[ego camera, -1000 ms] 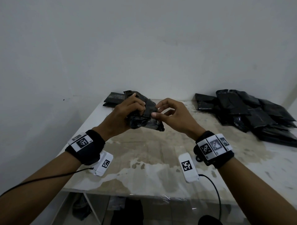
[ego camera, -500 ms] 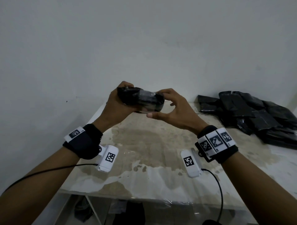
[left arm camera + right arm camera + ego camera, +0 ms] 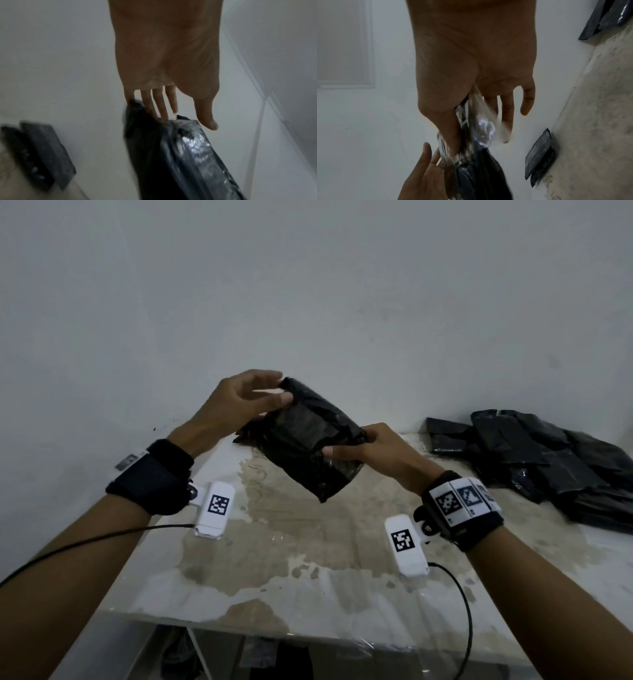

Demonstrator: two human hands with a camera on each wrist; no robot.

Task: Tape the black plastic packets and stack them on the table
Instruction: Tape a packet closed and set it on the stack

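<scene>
Head view: I am holding one black packet (image 3: 308, 446) in the air above the table (image 3: 308, 542), tilted. My right hand (image 3: 373, 450) is pinching its right edge — thumb on top. My left hand (image 3: 236, 405) is touching its far corner, fingers loose. A pile of packets (image 3: 548, 460) is lying at the tabletop's far right corner.

Left wrist view: my fingers (image 3: 159, 105) are lying straight, tips on the packet (image 3: 180, 162). Two flat packets (image 3: 42, 155) are sitting at the far left edge.

Right wrist view — blurred: thumb and fingers (image 3: 506, 116) are gripping clear tape (image 3: 481, 121) on the packet end.
</scene>
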